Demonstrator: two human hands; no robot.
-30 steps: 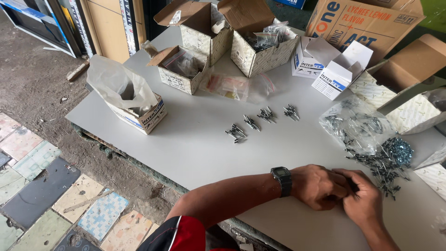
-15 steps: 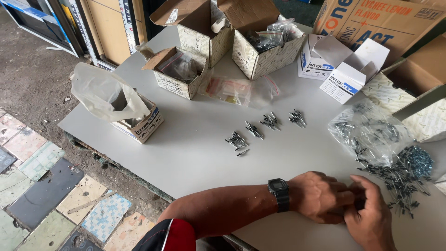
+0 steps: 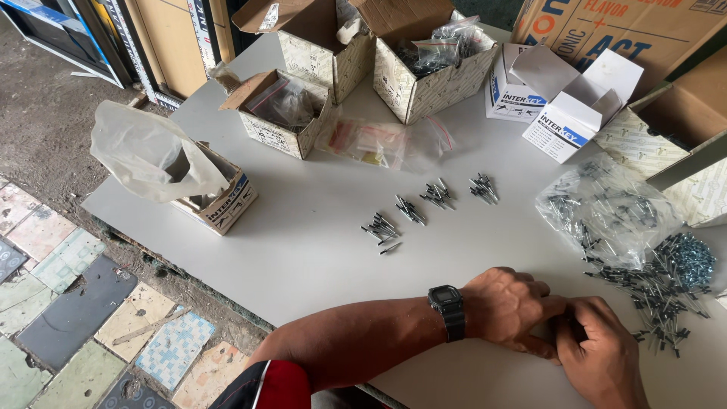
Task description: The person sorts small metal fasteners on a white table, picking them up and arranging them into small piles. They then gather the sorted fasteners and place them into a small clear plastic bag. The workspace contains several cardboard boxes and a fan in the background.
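Left hand (image 3: pixel 506 309) and right hand (image 3: pixel 598 362) are pressed together on the bench (image 3: pixel 303 250), fingers curled; contents cannot be told. Loose screws (image 3: pixel 659 291) are seen just beside.

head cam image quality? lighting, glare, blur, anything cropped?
Head view: soft, even daylight, with only faint shadows under the small fastener piles; no harsh glare on the white table; mild sheen on the clear plastic bag; focus sharp throughout, no motion blur; slight wide-angle bend at the edges; right hand cropped by the bottom edge, left hand fully in frame.

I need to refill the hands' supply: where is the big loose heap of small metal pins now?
In the head view, the loose heap lies on the white table at far right, beside the right hand.
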